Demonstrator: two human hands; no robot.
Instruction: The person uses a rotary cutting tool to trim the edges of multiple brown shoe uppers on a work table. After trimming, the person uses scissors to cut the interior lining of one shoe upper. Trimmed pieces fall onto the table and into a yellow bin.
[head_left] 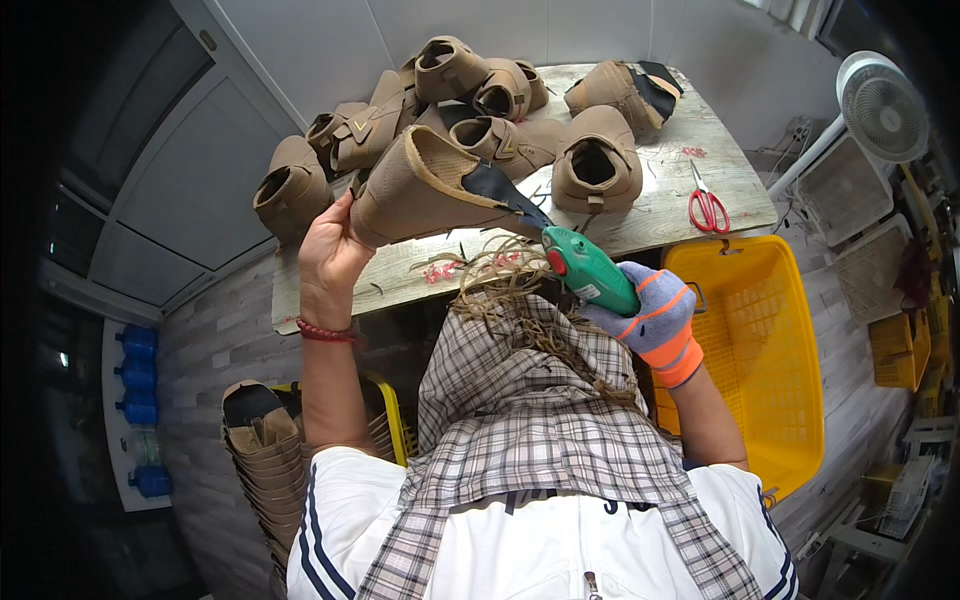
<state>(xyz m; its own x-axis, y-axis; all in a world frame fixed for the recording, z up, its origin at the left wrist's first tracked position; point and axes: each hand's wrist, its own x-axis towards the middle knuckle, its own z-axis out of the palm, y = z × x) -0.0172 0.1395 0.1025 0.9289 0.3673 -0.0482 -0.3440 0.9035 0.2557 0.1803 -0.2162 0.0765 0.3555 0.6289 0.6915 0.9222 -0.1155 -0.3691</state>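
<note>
My bare left hand (pixel 330 240) grips a brown shoe upper (pixel 415 195) by its closed end and holds it tilted above the table's front edge. Its open end, edged in tan with black lining, faces right. In my right hand (pixel 655 320), gloved in grey and orange, is a green electric cutter (pixel 590 270) with a red button. The cutter's narrow head meets the black-lined end of the upper; its exact contact is too small to make out. Thin brown trimmings (pixel 520 310) lie across the checked apron (pixel 480 370) on my lap.
Several brown shoe uppers (pixel 600 160) crowd the pale wooden table (pixel 700 130). Red-handled scissors (pixel 708 208) lie at its right. A yellow basket (pixel 760 340) stands at my right, stacked uppers (pixel 265 450) at my left. A white fan (pixel 884 108) rises beyond the table's right side.
</note>
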